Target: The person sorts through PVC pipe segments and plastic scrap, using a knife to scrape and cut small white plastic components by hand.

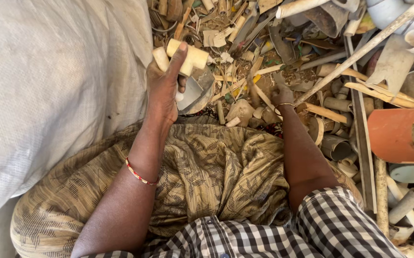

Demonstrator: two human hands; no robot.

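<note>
Left hand (165,83) gripping a cream pipe fitting (187,56), raised just beside the white sack (49,86). Right hand (281,94) farther from the sack, pressed down into the scrap pile (264,48); fingers buried among broken pipe pieces, grip impossible to tell. Orange pipe shard (392,136) farthest from the sack.

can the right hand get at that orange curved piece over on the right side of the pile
Probably yes. The right hand is down in the scrap pile, and the orange curved piece lies on top, uncovered, though off to the side, needing a sideways stretch.
</note>
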